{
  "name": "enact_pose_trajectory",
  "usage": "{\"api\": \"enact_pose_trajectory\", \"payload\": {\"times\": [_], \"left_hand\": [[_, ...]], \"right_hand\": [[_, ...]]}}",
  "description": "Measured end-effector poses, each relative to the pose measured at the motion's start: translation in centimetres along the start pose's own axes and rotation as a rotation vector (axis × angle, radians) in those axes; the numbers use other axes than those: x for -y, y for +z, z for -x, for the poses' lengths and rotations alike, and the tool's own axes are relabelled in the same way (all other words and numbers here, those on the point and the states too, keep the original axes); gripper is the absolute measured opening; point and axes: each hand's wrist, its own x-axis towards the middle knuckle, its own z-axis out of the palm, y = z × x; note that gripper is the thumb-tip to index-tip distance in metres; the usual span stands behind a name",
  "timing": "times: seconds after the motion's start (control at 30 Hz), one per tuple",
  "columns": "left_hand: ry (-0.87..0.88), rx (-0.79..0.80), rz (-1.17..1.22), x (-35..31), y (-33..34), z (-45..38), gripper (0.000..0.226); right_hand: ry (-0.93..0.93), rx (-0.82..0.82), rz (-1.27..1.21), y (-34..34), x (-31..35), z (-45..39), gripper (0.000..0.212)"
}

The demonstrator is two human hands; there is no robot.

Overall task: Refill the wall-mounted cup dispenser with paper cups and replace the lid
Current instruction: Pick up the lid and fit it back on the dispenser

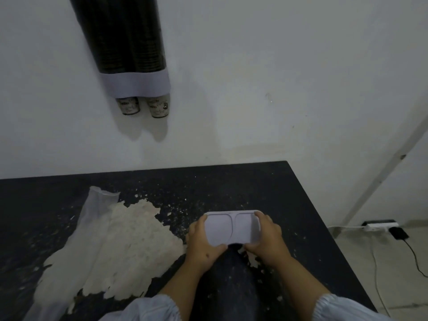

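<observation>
Lid held in both hands above the table, dispenser on the wall beyond.

The left hand [203,244] and right hand [266,239] clamp the ends of the lid [231,228] over the dark, flaking table [301,205]. To seat it well, keep it level and align its two recesses with the tubes. An empty sleeve [92,218] lies left. The dispenser [129,54] appears full, cups [143,106] protruding below; its top is out of view.

Pale lilac lid [231,228], dark smoked dispenser tubes [125,35] with lilac-grey collar [136,85], cream printed paper cups [143,106], black speckled table [289,205] patched beige, light striped sleeves [342,306], white wall [278,77]
</observation>
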Motion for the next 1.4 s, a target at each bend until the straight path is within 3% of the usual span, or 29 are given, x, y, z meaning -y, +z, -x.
{"api": "enact_pose_trajectory", "payload": {"times": [0.5, 0.9, 1.4], "left_hand": [[0.297, -0.325, 0.093, -5.9, -15.1, -5.3, 0.086], [0.505, -0.528, 0.058, -10.9, -27.2, -10.3, 0.065], [0.805, -0.692, 0.172, -17.5, -38.3, -15.6, 0.062]], "right_hand": [[-0.383, -0.189, -0.005, -3.9, 16.9, -5.9, 0.082], [-0.514, -0.330, -0.002, -6.3, 30.0, -9.5, 0.085], [-0.755, -0.603, -0.046, -10.7, 41.7, -14.1, 0.077]]}}
